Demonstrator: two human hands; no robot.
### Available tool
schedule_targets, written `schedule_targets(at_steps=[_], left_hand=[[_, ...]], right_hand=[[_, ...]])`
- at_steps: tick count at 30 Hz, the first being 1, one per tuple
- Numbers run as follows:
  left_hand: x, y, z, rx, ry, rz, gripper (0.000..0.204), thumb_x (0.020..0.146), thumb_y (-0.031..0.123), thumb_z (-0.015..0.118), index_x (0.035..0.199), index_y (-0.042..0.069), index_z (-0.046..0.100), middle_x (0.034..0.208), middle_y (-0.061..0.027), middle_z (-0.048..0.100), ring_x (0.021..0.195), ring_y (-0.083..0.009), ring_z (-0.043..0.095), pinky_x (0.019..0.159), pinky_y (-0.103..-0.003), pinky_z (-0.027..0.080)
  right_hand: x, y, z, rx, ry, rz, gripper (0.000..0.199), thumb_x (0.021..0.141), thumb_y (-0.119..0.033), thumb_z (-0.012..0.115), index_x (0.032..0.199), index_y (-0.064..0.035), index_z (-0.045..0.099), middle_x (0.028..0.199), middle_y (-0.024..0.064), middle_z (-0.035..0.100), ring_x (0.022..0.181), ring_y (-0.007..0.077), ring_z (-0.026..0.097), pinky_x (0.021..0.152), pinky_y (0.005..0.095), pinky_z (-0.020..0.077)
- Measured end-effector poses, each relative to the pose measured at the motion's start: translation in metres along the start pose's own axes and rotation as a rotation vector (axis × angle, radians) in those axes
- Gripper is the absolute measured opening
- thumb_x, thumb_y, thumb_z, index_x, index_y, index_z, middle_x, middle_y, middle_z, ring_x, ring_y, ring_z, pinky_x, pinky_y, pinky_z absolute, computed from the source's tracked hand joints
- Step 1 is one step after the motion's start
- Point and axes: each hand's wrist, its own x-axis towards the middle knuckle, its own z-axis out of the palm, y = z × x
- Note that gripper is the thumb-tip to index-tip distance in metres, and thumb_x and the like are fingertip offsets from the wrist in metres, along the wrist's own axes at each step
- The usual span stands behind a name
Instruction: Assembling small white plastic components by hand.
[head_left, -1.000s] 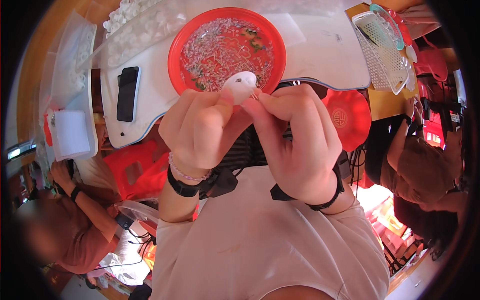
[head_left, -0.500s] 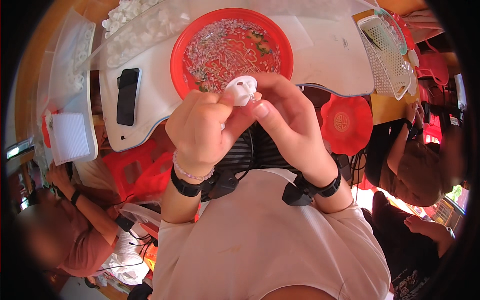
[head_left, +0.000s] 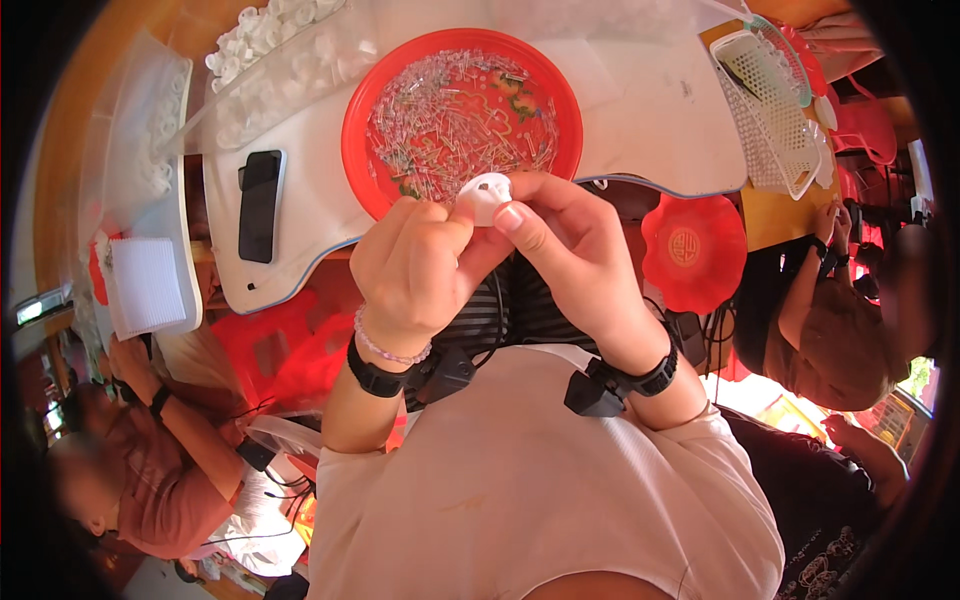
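Left hand (head_left: 415,265) and right hand (head_left: 570,250) meet just below the near edge of the worktop (head_left: 650,110), both pinching one small white plastic cap (head_left: 487,194) between thumb and fingertips; left fingers curled tight around its left side, right thumb and forefinger on its right side. Cap is off the worktop, held in the air right in front of the near rim of the red plate (head_left: 362,150). Plate sits mid-worktop at the near edge, holding a loose heap of thin clear pins (head_left: 450,115) with a few green bits mixed in. Black phone (head_left: 259,205) lies flat at the worktop's left end, well apart from the plate. Clear bag of white caps (head_left: 275,50) along the far left edge. White slotted basket (head_left: 770,110) at the right end, tilted across the corner. White box (head_left: 145,285) off the left end, on a lower surface. Left wrist: black band (head_left: 372,378) plus a pink bead bracelet (head_left: 385,348). Right wrist: black band (head_left: 640,380). Red stool (head_left: 693,250) under the worktop's right side. Other people seated at lower left (head_left: 130,470) and right (head_left: 840,330), hands not near the cap.
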Motion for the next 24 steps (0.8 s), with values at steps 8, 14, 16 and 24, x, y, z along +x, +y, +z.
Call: schedule_targets(at_steps=[8, 14, 16, 24], left_hand=[[-0.018, 0.002, 0.009, -0.355, -0.063, -0.569, 0.035, 0.076, 0.010, 0.075, 0.099, 0.002, 0.050, 0.071, -0.0053, 0.055, 0.053, -0.0148, 0.052, 0.046, -0.027, 0.041], [-0.036, -0.023, -0.001, -0.514, -0.364, -0.957, 0.028, 0.080, -0.010, 0.048, 0.105, 0.001, 0.045, 0.083, -0.0013, 0.046, 0.068, -0.0078, 0.044, 0.062, -0.021, 0.041], [-0.043, -0.026, 0.002, -0.550, -0.363, -0.952, 0.025, 0.083, -0.008, 0.047, 0.105, 0.001, 0.045, 0.084, -0.0019, 0.047, 0.068, -0.0079, 0.045, 0.061, -0.021, 0.041], [-0.029, -0.024, -0.007, -0.681, -0.409, -1.043, 0.013, 0.098, 0.009, 0.039, 0.108, 0.002, 0.045, 0.087, -0.0043, 0.055, 0.062, -0.0068, 0.044, 0.058, -0.021, 0.041]], right_hand=[[0.019, 0.007, -0.028, -0.375, 0.186, -0.260, 0.018, 0.088, -0.011, 0.061, 0.101, 0.0023, 0.061, 0.082, 0.0066, 0.064, 0.073, 0.0098, 0.059, 0.065, 0.0247, 0.0473], [0.117, -0.097, -0.073, -1.076, 0.480, -0.564, 0.015, 0.085, -0.014, 0.058, 0.087, 0.0012, 0.058, 0.078, 0.0223, 0.060, 0.077, 0.0383, 0.059, 0.067, 0.0425, 0.0471], [0.166, -0.109, -0.110, -1.655, 0.457, -0.333, 0.023, 0.086, -0.021, 0.058, 0.088, 0.0020, 0.060, 0.081, 0.0223, 0.062, 0.076, 0.0384, 0.060, 0.068, 0.0459, 0.0474], [0.170, -0.084, -0.105, -1.690, 0.524, -0.539, 0.043, 0.084, -0.036, 0.062, 0.109, -0.0011, 0.057, 0.115, 0.0217, 0.055, 0.108, 0.0392, 0.049, 0.088, 0.0467, 0.0404]])
